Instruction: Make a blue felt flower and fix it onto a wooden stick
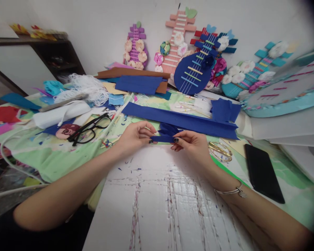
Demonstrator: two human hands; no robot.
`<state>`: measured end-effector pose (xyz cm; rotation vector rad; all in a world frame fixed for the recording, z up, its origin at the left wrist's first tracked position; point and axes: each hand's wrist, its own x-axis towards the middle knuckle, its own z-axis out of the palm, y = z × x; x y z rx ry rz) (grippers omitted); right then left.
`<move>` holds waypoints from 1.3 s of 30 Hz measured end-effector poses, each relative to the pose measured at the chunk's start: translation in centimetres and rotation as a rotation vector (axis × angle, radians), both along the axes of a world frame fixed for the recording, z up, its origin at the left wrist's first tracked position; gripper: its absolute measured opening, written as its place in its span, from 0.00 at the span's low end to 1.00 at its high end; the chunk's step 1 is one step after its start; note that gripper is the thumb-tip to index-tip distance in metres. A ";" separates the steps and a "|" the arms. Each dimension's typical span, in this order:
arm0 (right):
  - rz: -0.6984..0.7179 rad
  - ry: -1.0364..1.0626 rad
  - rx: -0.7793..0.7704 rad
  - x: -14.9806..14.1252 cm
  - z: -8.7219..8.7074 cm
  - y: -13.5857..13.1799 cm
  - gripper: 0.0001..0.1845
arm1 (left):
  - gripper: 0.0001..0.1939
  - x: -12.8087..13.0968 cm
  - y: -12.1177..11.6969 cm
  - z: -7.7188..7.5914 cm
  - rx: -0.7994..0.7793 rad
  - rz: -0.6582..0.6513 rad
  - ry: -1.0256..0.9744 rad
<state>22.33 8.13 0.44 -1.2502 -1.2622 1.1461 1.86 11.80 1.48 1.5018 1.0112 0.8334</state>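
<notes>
Between my two hands a narrow dark blue strip (pixel 162 139), of paper or thin foam, is stretched level above the far end of the white board (pixel 151 205). My left hand (pixel 137 134) pinches its left end between thumb and fingers. At the other end, my right hand (pixel 192 143) pinches it the same way. Right behind the strip lies a small heap of blue pieces (pixel 169 129). Farther back a long blue band (pixel 178 118) runs across the table. My right wrist carries a silver bracelet (pixel 232 191).
Black glasses (pixel 90 129) and white string (pixel 86 89) lie at left. A black phone (pixel 264 172) and gold scissors-like loops (pixel 221 151) are at right. Decorated lute-shaped crafts, one dark blue (pixel 191 73), lean on the wall. Blue sheets (pixel 140 84) lie at the back.
</notes>
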 end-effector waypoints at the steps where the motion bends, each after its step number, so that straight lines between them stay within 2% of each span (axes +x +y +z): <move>1: 0.012 -0.012 -0.004 -0.1 -0.1 -0.1 0.05 | 0.17 0.0 0.0 0.0 -0.005 -0.027 0.014; 4: 0.093 -0.051 0.002 -0.5 -0.5 -0.5 0.07 | 0.24 0.2 -0.1 0.0 0.014 -0.112 0.069; 7: 0.129 -0.095 0.048 -0.3 -0.5 -0.5 0.09 | 0.15 0.3 -0.2 -0.1 0.086 -0.130 0.117; 10: -0.043 -0.183 0.203 0.6 0.0 0.0 0.10 | 0.07 0.4 -0.2 -0.1 0.134 -0.110 0.169; 11: -0.124 -0.264 0.273 1.0 0.1 0.2 0.09 | 0.06 0.4 -0.3 -0.1 0.145 -0.111 0.188; 13: -0.230 -0.553 0.398 1.5 0.4 0.6 0.07 | 0.05 0.4 -0.4 -0.1 0.179 -0.132 0.227; 16: -0.178 -0.939 0.480 1.9 0.2 0.9 0.05 | 0.04 0.4 -0.6 -0.2 0.250 -0.203 0.273; 19: -0.095 -1.077 0.481 1.9 -0.5 1.1 0.05 | 0.05 0.5 -0.9 -0.3 0.337 -0.225 0.307; 22: -0.099 -1.120 0.478 1.9 -1.0 1.3 0.06 | 0.06 0.6 -1.0 -0.1 0.414 -0.214 0.320; 29: -0.140 -1.011 0.500 1.8 -0.6 1.2 0.05 | 0.07 0.5 -1.0 0.0 0.526 -0.233 0.257; 32: -0.205 -0.804 0.534 1.6 -0.1 1.0 0.04 | 0.06 0.5 -0.9 0.1 0.591 -0.192 0.241; 34: -0.148 -0.555 0.428 1.3 0.1 0.9 0.03 | 0.05 0.3 -1.0 0.3 0.627 -0.139 0.208; 36: -0.019 -0.325 0.246 1.0 0.0 0.7 0.04 | 0.03 0.2 -1.2 0.5 0.648 -0.041 0.152; 39: 0.173 -0.180 0.022 0.5 -0.4 0.5 0.07 | 0.07 -0.2 -1.2 0.8 0.654 0.127 0.043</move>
